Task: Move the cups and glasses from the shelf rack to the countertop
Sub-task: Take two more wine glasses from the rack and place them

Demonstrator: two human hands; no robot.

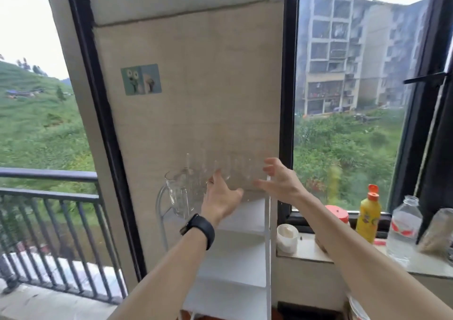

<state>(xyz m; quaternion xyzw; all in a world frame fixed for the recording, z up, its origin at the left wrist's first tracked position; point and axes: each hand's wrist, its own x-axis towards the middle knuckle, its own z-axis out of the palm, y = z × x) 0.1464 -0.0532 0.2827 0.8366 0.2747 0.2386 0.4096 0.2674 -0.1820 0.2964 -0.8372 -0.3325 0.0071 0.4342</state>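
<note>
Head view: my left hand (221,194) and right hand (282,180), fingers (270,164) spread and empty, flank blurred glasses (228,170) atop the shelf rack (245,219). Fragile, slippery, I judge; grip mid-body.

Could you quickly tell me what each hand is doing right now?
Left hand: open, beside the blurred glasses.
Right hand: open, fingers spread, holding nothing.

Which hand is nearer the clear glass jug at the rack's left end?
Left. The left hand sits just right of the jug; the right hand is farther right.
</note>
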